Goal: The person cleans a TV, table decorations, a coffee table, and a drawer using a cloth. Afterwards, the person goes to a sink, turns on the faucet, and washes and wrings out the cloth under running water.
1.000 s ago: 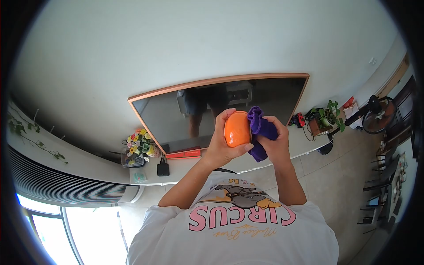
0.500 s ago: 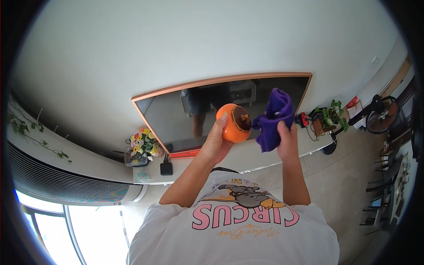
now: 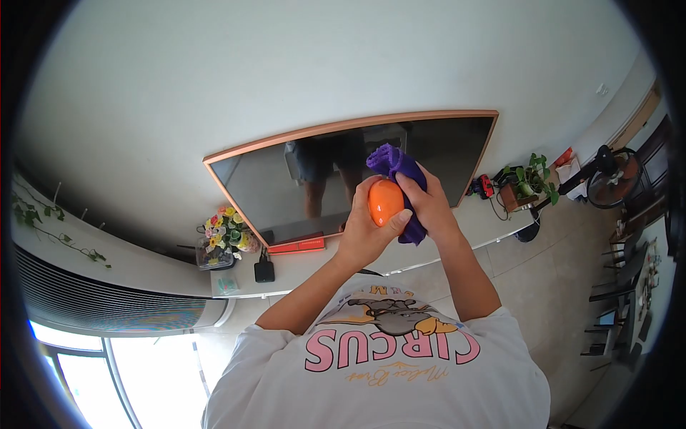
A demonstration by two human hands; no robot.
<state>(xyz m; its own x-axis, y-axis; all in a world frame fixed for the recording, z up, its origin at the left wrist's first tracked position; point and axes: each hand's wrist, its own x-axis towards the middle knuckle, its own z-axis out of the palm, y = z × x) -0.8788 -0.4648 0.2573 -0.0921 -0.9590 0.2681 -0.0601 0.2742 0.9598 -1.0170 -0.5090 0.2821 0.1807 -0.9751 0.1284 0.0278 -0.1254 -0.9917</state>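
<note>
My left hand (image 3: 362, 230) is wrapped round a glossy orange persimmon-shaped ornament (image 3: 386, 201), its smooth side facing me and its brown stem top out of sight. My right hand (image 3: 431, 207) grips a folded purple cloth (image 3: 389, 159), which is pressed against the ornament's right side. Both hands are held close together in front of the television. Part of the cloth hangs below the fingers.
Behind my hands, a wood-framed television (image 3: 264, 179) stands at the wall on a white cabinet (image 3: 304, 275). Flowers (image 3: 227, 230), a black box (image 3: 264, 269) and a red box (image 3: 296, 245) are at left. A potted plant (image 3: 529, 182) and a fan (image 3: 613, 177) are at right.
My right hand has brought the cloth left onto the ornament. My left hand has turned the ornament so its stem top no longer shows.
</note>
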